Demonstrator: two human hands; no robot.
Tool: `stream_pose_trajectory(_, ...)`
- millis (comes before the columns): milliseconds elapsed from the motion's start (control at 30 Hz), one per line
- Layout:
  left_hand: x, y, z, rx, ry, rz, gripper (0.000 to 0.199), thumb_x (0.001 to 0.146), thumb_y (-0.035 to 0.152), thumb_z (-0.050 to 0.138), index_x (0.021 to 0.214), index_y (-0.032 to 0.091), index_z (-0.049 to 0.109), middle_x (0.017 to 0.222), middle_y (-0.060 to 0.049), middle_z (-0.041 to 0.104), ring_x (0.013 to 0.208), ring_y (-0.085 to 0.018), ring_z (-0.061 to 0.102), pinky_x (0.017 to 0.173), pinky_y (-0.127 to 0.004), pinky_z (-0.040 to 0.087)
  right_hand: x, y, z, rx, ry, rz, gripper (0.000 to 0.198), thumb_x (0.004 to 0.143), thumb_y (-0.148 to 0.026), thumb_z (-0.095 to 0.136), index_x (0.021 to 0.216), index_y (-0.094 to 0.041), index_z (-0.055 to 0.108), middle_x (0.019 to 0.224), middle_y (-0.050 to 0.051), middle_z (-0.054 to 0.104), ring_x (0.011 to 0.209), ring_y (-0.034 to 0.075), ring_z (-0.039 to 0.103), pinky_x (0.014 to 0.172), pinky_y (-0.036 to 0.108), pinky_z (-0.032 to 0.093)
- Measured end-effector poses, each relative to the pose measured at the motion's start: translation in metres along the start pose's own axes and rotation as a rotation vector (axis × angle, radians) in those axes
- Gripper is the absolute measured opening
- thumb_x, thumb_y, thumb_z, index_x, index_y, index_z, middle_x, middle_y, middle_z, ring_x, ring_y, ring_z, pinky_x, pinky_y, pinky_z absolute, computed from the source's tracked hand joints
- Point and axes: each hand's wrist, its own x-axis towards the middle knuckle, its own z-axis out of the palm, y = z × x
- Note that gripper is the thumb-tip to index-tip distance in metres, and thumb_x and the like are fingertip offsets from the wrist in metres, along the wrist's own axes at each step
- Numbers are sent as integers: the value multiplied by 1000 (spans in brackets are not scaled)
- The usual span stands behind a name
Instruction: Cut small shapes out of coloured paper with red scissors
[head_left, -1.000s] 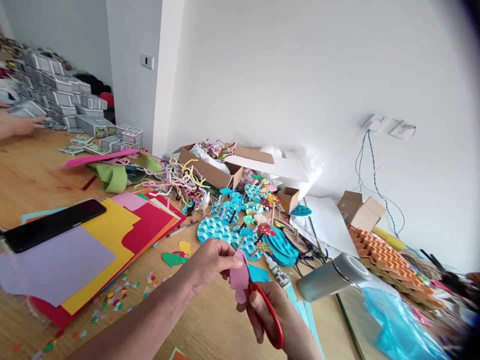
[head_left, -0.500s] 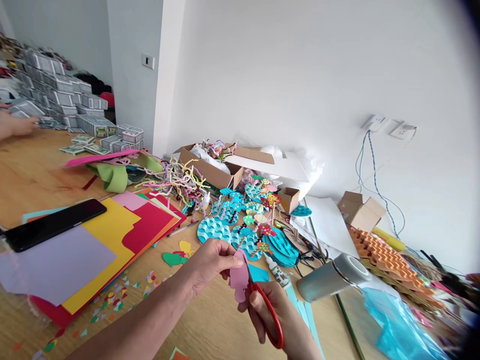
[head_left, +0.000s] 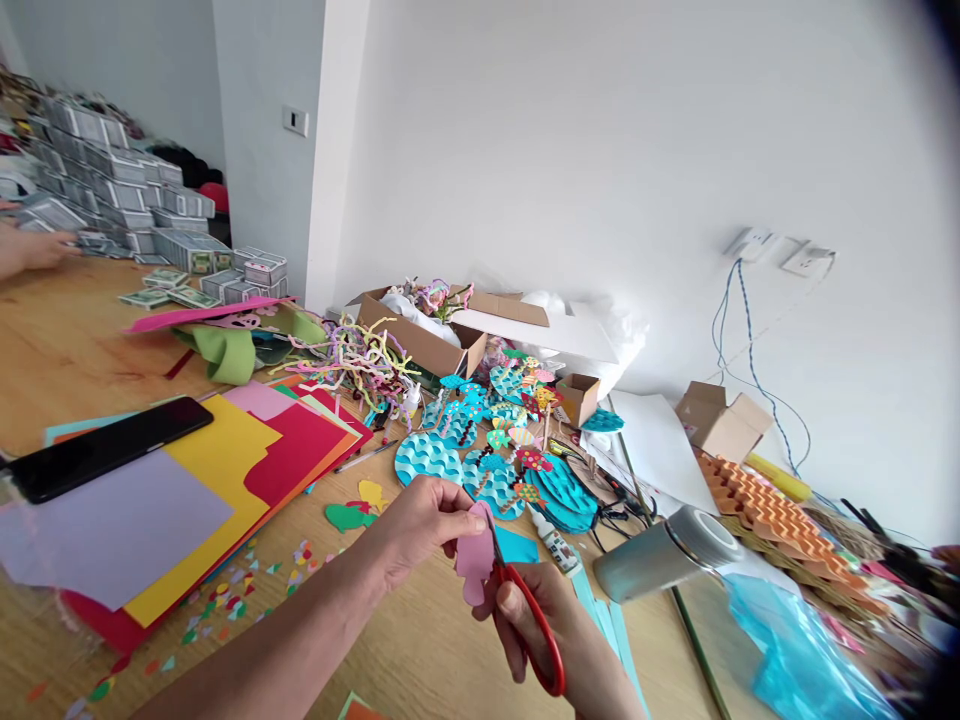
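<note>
Far left, another person's hand (head_left: 30, 248) on grey boxes (head_left: 112, 190); black phone (head_left: 105, 450) lying on stacked coloured sheets (head_left: 217, 470). Centre, over the wooden table (head_left: 67, 340): left hand (head_left: 420, 525) pinched shut on a small pink paper piece (head_left: 474, 558), thumb and fingers together at its top edge. Just right, right hand (head_left: 551, 630) closed through red-handled scissors (head_left: 536, 625), blades against the pink piece. Further right, a grey flask (head_left: 664, 555) on its side

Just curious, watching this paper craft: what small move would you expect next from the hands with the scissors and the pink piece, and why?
Probably another short snip. The right hand has the red-handled scissors with blades at the edge of the pink paper piece, and the left hand pinches its top, so turning it slightly into the blades looks likely.
</note>
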Motion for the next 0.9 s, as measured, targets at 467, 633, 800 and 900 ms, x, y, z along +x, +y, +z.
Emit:
stream_pose_trajectory(467,-1,1,0,-17,-2,-10,18,62,30,65,64,13,59,54,1,56,50,-10,49,49,-22,37,-1,1,0,10,0,7,66,81,-74,42,78,-11,63,38,-3,48,34,7,34,38,21,21)
stream_pose_trajectory(633,-1,1,0,-20,-5,-8,17,62,30,65,64,14,59,54,1,57,50,-10,49,49,-22,36,-2,-1,0,3,7,28,66,81,-73,42,77,-11,63,37,-4,47,32,6,29,39,21,20)
stream_pose_trajectory(800,-1,1,0,-12,-1,-8,19,63,31,65,64,13,60,55,1,57,51,-10,49,50,-23,36,-2,-3,1,21,23,50,65,79,-75,43,74,-13,61,36,-4,46,32,6,31,40,21,21)
stream_pose_trajectory(900,0,0,1,-15,0,-9,19,63,31,65,65,13,60,55,1,56,51,-10,49,50,-23,36,-3,-3,1,29,18,66,65,78,-76,43,75,-13,60,36,-4,46,32,6,33,39,20,21)
